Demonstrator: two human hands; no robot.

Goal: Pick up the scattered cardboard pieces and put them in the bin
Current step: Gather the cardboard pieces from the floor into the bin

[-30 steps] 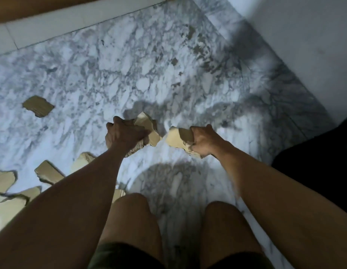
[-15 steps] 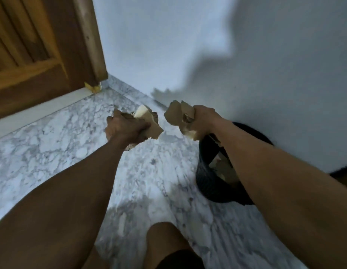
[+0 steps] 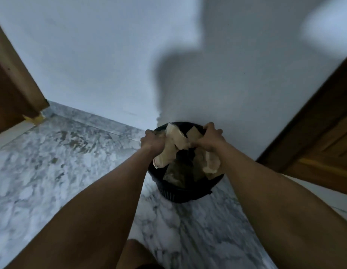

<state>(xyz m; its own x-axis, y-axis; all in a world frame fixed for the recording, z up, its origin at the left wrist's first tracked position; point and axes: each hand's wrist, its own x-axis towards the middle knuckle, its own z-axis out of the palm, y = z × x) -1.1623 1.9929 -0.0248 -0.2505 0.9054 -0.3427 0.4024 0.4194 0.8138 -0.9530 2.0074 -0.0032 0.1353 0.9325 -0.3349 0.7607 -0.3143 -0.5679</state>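
Note:
A black round bin (image 3: 185,193) stands on the marble floor against the white wall. Both my hands are over its mouth. My left hand (image 3: 152,141) grips a bunch of tan cardboard pieces (image 3: 171,150) that hang down into the bin's opening. My right hand (image 3: 210,139) holds more cardboard pieces (image 3: 194,135), with a pale torn piece (image 3: 213,164) below it at the bin's right rim. Darker cardboard (image 3: 178,173) lies inside the bin.
A wooden door frame (image 3: 15,88) stands at the far left and a wooden door (image 3: 320,133) at the right. The grey-white marble floor (image 3: 52,171) spreads to the left of the bin. My knee (image 3: 137,253) shows at the bottom.
My view swung from the floor up and right to the bin. Both hands carried their cardboard from over the floor to above the bin's mouth.

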